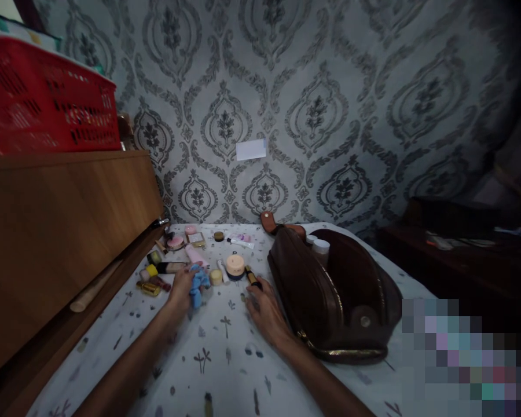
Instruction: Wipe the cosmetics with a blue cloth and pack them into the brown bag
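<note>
My left hand [181, 288] is closed round a small blue soft object [198, 286] on the patterned white cloth [226, 359]. My right hand [264, 310] lies on the cloth with fingers curled over a dark tube with a gold band [252, 278], right beside an open brown leather bag [334, 289]. White-capped bottles [321, 249] stand inside the bag. In front of both hands lie several cosmetics: a round peach-lidded jar [235, 265], a pink tube [194, 253], a small yellow pot [216, 277] and a dark foundation bottle [169, 267].
A wooden cabinet [61, 231] stands along the left, with a red plastic basket [43, 104] on top. More compacts and tubes [186, 237] lie near the patterned wall [312, 110]. A dark low table [460, 255] is at the right.
</note>
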Demonstrator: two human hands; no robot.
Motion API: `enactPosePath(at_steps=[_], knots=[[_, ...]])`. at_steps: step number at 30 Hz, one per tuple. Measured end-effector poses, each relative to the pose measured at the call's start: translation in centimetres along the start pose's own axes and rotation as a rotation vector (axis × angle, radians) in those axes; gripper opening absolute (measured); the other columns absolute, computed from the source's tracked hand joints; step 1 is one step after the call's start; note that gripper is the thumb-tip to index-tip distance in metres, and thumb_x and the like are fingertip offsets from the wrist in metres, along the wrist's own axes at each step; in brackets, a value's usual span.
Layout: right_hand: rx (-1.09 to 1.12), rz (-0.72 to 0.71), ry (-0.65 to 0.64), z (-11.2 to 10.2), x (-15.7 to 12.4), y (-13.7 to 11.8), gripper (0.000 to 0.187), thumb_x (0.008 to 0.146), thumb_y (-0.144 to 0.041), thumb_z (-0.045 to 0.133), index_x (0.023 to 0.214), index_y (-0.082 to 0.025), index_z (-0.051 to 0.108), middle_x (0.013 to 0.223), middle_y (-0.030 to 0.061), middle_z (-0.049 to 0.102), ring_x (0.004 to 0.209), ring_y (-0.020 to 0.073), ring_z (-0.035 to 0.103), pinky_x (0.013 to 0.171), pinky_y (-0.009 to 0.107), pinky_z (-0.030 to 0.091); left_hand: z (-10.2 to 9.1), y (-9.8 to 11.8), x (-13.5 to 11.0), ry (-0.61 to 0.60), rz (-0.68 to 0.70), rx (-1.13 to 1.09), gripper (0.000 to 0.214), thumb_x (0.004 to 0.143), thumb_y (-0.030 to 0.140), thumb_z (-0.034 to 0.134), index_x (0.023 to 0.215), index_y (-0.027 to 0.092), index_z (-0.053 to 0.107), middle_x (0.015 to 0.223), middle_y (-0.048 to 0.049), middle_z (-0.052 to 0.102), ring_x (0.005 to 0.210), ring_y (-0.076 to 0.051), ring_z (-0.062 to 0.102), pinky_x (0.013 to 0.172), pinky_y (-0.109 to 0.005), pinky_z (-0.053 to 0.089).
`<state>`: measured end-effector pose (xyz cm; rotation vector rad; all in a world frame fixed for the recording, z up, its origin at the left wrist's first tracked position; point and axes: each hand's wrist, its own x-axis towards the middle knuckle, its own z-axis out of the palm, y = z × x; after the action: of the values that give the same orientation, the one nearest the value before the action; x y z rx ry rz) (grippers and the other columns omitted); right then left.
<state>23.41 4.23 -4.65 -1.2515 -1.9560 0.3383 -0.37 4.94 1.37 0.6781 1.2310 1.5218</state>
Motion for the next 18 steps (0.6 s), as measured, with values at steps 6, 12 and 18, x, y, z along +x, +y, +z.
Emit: enactPosePath(at_steps=[6,12,18], knots=[[0.014,0.039,-0.029,-0.3,0.0,-0.6,0.029,0.082,-0.019,0.057,0.107,-0.015,0.070,0.142,0.0160,0.050,0.134,0.0304,0.047,0.113,0.041,0.038,-1.2,-1.1,-5.2,-0.167,0.152,0.439,0.028,0.066,0.026,0.072,0.091,0.015,0.074,0.072,-0.0030,0.070,0.052,-0.013,0.056,0.048,-0.022,0.044],[0.033,0.060,-0.029,-0.5,0.0,-1.0,0.028,0.081,-0.017,0.058,0.106,-0.018,0.069,0.141,0.0129,0.051,0.134,0.0291,0.046,0.113,0.041,0.038,-2.4,0.1,-3.9,-0.213,0.393,0.800,0.023,0.069,0.013,0.060,0.083,0.021,0.076,0.100,-0.0053,0.074,0.102,-0.026,0.065,0.095,-0.035,0.049],[0.040,0.060,-0.043,-0.7,0.0,-1.4,0.026,0.082,-0.015,0.058,0.106,-0.016,0.068,0.142,0.0158,0.048,0.135,0.0296,0.045,0.112,0.043,0.038,-3.4,1.1,-0.6,-0.029,0.573,1.076,0.036,0.078,0.011,0.048,0.106,0.020,0.069,0.137,-0.0093,0.057,0.135,-0.030,0.045,0.116,-0.048,0.031]])
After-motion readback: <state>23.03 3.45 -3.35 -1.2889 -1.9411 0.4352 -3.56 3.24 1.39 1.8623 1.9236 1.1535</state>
